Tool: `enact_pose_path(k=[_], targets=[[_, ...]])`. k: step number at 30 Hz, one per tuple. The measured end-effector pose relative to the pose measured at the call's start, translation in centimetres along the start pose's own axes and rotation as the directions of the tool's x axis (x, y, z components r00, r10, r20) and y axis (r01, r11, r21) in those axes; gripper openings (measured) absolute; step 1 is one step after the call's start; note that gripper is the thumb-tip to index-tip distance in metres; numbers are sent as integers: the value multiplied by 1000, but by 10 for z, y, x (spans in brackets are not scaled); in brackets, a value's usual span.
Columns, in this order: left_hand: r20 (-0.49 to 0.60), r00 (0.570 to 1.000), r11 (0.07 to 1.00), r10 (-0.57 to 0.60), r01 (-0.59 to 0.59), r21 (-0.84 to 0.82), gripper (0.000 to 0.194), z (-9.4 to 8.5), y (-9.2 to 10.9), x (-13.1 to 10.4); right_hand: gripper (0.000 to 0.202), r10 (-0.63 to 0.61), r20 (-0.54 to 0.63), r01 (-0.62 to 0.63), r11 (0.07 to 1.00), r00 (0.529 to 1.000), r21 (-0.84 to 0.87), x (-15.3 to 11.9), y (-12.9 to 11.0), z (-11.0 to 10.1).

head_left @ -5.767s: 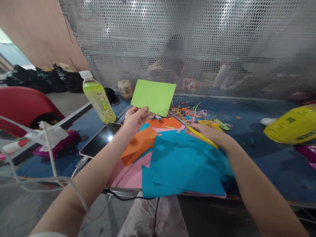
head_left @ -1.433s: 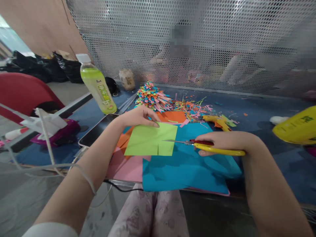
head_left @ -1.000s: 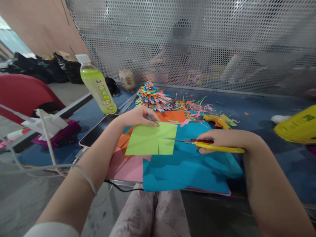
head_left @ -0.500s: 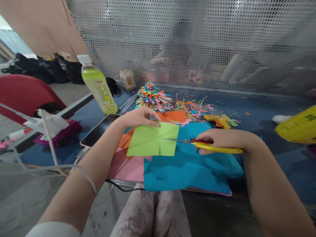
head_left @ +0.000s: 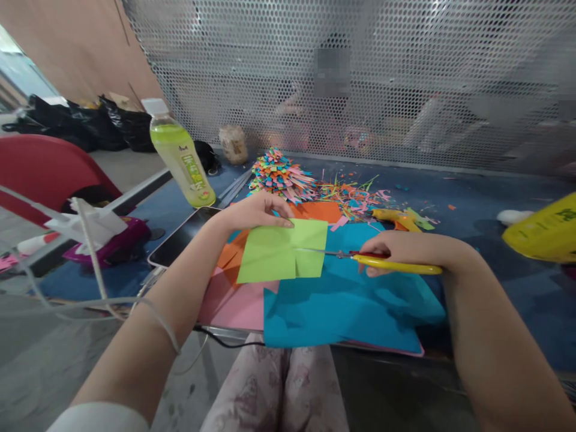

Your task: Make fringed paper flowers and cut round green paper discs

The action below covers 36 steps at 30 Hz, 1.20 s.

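Note:
My left hand (head_left: 270, 213) pinches the top edge of a lime-green paper sheet (head_left: 265, 252), thumb in front. A slit runs up from the sheet's lower edge. My right hand (head_left: 375, 252) grips scissors (head_left: 396, 264) with yellow and red handles. Their blades reach leftward across the right part of the green sheet, the tips close to its middle. Beneath lie a large blue paper sheet (head_left: 342, 306), a pink sheet (head_left: 238, 303) and orange paper (head_left: 317, 211). Behind my left hand stands a cone of many curled, multicoloured paper strips (head_left: 279, 174).
A tilted-looking drink bottle (head_left: 182, 156) and a phone (head_left: 180, 240) are at left, beside a purple tissue box (head_left: 108, 240). Paper scraps (head_left: 351, 195) and a yellow glue gun (head_left: 396, 218) lie behind my right hand. A yellow bottle (head_left: 544, 231) is at right. Perforated metal panel (head_left: 382, 90) rises behind.
The green sheet has shifted slightly up and right and tilted a little. The scissor blades have come up slightly and look closer together. Both hands keep their holds.

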<state>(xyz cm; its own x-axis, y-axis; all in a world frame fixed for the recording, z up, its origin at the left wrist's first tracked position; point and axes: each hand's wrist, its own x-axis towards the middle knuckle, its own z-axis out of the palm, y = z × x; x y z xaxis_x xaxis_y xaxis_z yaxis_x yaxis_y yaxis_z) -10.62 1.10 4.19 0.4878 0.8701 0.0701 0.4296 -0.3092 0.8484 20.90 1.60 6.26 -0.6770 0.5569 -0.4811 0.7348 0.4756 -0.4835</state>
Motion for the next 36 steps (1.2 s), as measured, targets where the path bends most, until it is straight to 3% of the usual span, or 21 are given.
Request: enact_pose_path(k=[3,6,8,10,12,18,22,30,36], targets=[[-203,979,999,35,-30,27,26,-6,-10,3,41,46,43,-47,998,998,37,-4,14,-6],[-492,868,998,61,-41,52,27,-12,-22,8,43,131,-66,-116,974,989,196,-6,25,-10],[-621,781,998,68,-42,57,24,-15,-27,12,44,165,-100,-120,927,981,356,-7,25,-10],[-699,712,998,66,-48,45,22,-15,-29,14,45,144,-125,-71,886,982,458,-8,19,-8],[-729,682,998,61,-65,22,20,-14,-29,15,45,85,-157,-2,884,984,468,-7,9,-4],[-688,725,990,29,-114,-78,19,-5,-23,16,38,88,-54,-52,880,995,473,0,-3,4],[-638,770,988,16,-109,-108,19,-1,-18,15,41,107,-67,-62,877,992,477,-1,-4,6],[-661,750,991,14,-98,-90,22,-5,-20,14,42,154,-43,-112,860,987,498,-1,3,5],[-612,790,991,41,-110,-76,24,3,-16,15,39,95,-39,-63,867,995,495,0,3,5]])
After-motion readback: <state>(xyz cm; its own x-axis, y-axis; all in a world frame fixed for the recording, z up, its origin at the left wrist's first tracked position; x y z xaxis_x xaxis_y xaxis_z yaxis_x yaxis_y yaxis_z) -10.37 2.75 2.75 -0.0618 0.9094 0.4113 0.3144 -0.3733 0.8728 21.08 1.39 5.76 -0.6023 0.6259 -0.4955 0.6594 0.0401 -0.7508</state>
